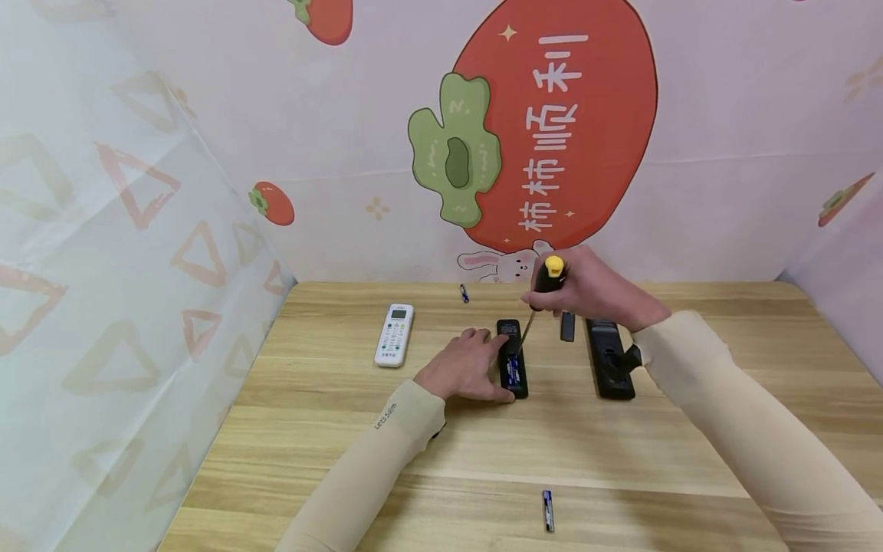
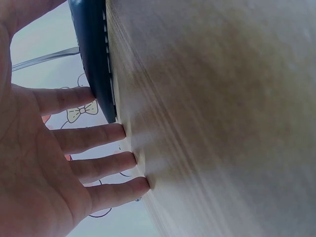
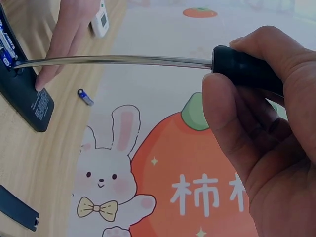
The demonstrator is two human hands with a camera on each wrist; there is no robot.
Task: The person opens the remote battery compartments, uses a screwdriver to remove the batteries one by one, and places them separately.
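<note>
A black remote control (image 1: 509, 328) lies face down on the table, its battery bay uncovered and blue batteries (image 1: 513, 372) inside. My left hand (image 1: 464, 366) rests at its left side, thumb by the near end and index finger on the casing. In the left wrist view the fingers (image 2: 101, 138) are straight, the other fingertips touching the tabletop. My right hand (image 1: 586, 287) grips a screwdriver (image 1: 549, 282) by its black, yellow-ended handle. In the right wrist view the screwdriver's metal shaft (image 3: 123, 60) reaches the bay, its tip at the end of a battery.
A white remote control (image 1: 395, 336) lies to the left. A small black cover (image 1: 567, 327) and a larger black device (image 1: 615, 383) are on the right. One loose battery (image 1: 464, 293) lies near the wall, another (image 1: 548, 510) near the front. A printed cloth (image 1: 345, 153) hangs behind the table.
</note>
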